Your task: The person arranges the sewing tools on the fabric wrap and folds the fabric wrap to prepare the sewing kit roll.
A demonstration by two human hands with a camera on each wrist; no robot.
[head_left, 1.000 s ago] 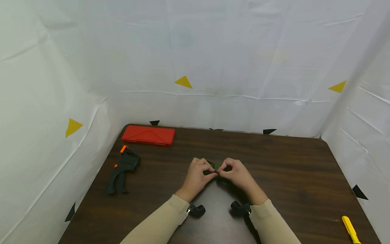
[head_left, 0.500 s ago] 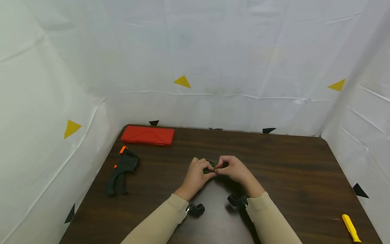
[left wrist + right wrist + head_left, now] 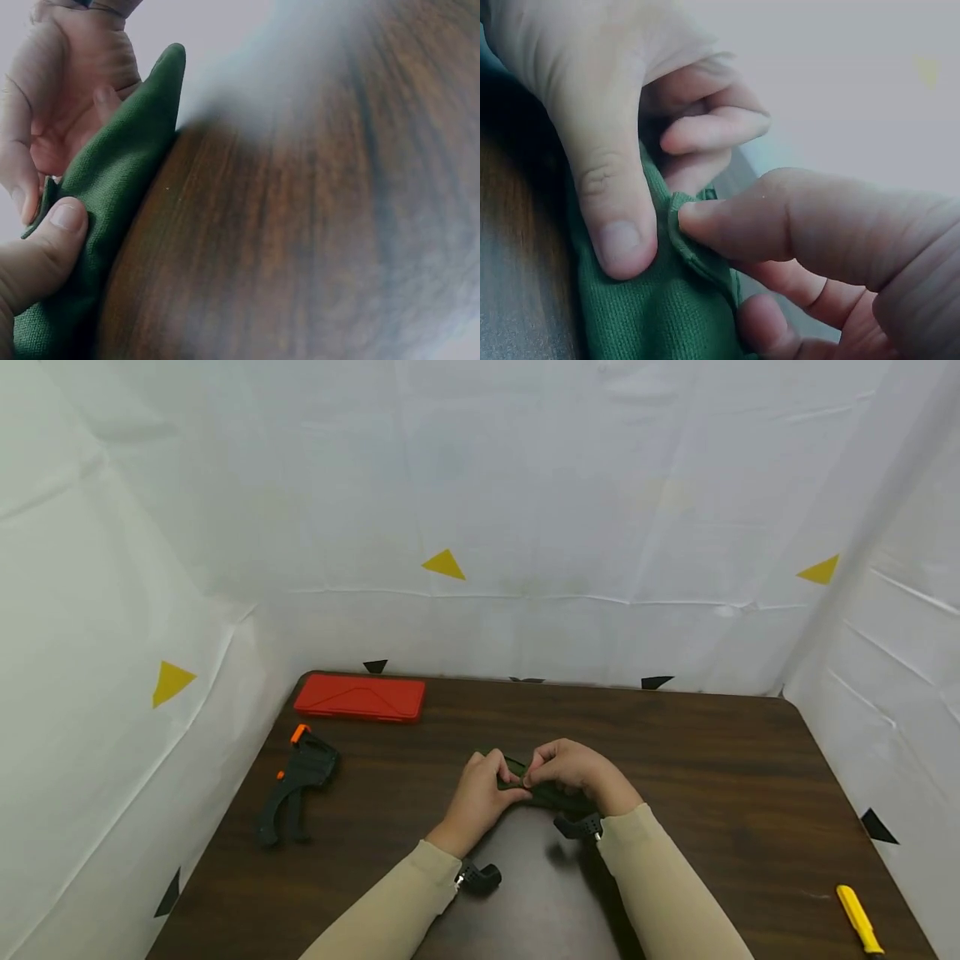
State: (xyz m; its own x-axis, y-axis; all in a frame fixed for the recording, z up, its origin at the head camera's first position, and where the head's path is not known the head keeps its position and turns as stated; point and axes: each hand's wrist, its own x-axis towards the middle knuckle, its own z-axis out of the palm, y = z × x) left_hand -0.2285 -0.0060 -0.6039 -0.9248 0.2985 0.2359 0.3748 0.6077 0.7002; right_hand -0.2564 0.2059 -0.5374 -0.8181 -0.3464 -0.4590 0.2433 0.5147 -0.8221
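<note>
A long green fabric pouch (image 3: 558, 797) lies between the two hands near the middle of the table. My left hand (image 3: 478, 797) grips it, with the thumb flat on the woven cloth and the fingers behind, as the right wrist view shows. Thumb and fingers of my right hand (image 3: 832, 232) pinch a narrow stitched flap edge (image 3: 697, 259) on the pouch, right beside the left thumb. In the left wrist view one tapered end of the pouch (image 3: 127, 154) points up, close over the wood. The hands cover part of the pouch in the head view.
A dark trigger clamp (image 3: 303, 777) with orange tips lies at the left. Behind it sits a flat red case (image 3: 360, 696). A yellow-handled tool (image 3: 858, 917) is near the right front edge. White sheeting (image 3: 525, 527) surrounds the table (image 3: 720, 793).
My right hand has shifted left and turned, its wrist moving away from me, and more of the pouch shows beneath it. The left hand stays almost in place, keeping its grip.
</note>
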